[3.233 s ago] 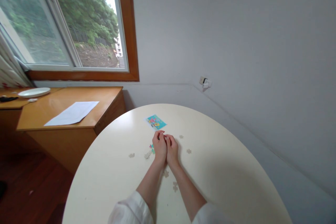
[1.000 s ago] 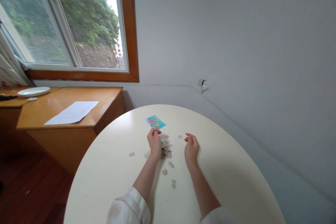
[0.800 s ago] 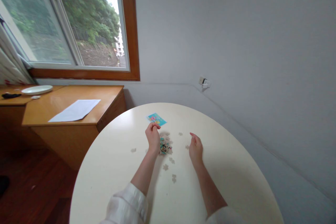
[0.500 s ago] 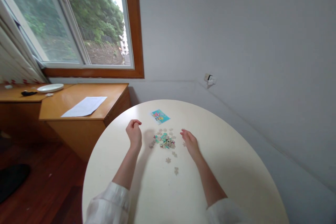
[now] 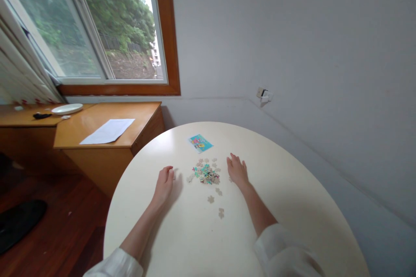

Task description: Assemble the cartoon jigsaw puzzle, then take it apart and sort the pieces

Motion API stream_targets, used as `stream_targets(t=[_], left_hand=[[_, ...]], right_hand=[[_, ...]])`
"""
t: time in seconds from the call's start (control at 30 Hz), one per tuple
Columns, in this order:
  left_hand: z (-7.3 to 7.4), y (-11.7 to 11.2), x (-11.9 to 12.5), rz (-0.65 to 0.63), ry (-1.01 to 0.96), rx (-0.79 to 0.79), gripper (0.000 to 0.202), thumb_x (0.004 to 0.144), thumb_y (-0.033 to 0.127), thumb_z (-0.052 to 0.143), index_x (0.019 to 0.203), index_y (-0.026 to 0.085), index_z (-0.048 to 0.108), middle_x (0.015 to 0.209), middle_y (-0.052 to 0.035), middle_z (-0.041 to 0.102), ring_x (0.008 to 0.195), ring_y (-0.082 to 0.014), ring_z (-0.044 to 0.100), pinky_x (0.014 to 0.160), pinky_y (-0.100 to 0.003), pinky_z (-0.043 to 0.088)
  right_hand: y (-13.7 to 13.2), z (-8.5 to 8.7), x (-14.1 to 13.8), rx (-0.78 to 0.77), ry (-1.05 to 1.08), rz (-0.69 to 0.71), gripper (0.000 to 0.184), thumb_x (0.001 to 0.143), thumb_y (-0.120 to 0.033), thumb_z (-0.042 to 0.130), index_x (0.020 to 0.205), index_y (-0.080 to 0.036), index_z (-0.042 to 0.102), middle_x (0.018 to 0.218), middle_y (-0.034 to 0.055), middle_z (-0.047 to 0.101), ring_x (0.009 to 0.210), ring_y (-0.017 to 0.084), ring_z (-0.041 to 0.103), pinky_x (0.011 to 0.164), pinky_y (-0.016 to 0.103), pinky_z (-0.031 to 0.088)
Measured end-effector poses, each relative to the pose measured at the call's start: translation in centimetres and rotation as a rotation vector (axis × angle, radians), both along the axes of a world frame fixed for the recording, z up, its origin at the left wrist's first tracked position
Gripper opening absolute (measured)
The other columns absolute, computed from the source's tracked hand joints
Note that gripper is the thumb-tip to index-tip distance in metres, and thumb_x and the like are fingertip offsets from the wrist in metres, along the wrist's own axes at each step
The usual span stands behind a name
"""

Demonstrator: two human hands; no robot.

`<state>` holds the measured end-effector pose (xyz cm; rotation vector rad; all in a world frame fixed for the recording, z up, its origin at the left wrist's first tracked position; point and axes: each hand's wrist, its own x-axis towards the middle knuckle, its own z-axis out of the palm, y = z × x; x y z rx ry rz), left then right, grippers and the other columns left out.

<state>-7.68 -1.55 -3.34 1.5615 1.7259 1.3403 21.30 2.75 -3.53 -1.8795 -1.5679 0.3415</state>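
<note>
A heap of jigsaw puzzle pieces (image 5: 208,175), some green and some grey-backed, lies on the round white table (image 5: 182,233). To its left, my left hand (image 5: 164,184) rests low over the tabletop with its fingers curled together. Something small and pale shows at its fingertips, too small to make out. On the right of the heap my right hand (image 5: 238,171) is palm down with its fingers apart. A loose piece is partly hidden beside it. Several grey pieces, such as one puzzle piece (image 5: 221,213), lie nearer to me.
Behind the heap lies a blue picture card (image 5: 200,143) with colourful figures. A wooden desk (image 5: 147,117) at the left bears a paper sheet (image 5: 108,131) and a white plate (image 5: 67,109). The wall socket (image 5: 264,94) is at the back right.
My left hand has come down toward the tabletop and nearer to me. My right hand has turned palm down, its fingers spreading. The view has shifted slightly.
</note>
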Motion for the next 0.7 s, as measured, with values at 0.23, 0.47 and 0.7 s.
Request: stream_targets(t=[0.23,0.47,0.7], left_hand=[[0.2,-1.2,2.8,-0.276,0.113,0.045,0.026,0.084,0.034,0.043,0.103,0.019,0.051,0.108,-0.0109,0.056,0.103,-0.0221,0.052,0.094,-0.041,0.040],[2.1,-2.8,3.4,-0.439,0.259,0.057,0.026,0.083,0.031,0.046,0.106,0.021,0.050,0.109,-0.0100,0.054,0.100,-0.0213,0.054,0.090,-0.039,0.044],[3.1,-4.3,3.7,-0.620,0.306,0.078,0.047,0.080,0.041,0.054,0.121,0.021,0.043,0.125,-0.0124,0.044,0.115,-0.0232,0.046,0.101,-0.042,0.039]], right_hand=[[-1.2,0.9,-0.3,-0.089,-0.039,0.348,0.055,0.090,-0.044,0.028,0.137,-0.017,0.036,0.140,0.0085,0.041,0.133,0.019,0.031,0.113,0.040,0.014],[-4.2,0.5,-1.2,-0.079,0.070,0.526,0.058,0.086,-0.049,0.039,0.139,-0.027,0.031,0.141,0.0041,0.040,0.134,0.022,0.029,0.111,0.047,0.019],[-9.6,2.0,-1.1,-0.053,-0.063,0.700,0.099,0.069,-0.049,0.064,0.145,-0.021,0.009,0.151,0.0102,0.016,0.138,0.025,0.014,0.111,0.046,0.018]])
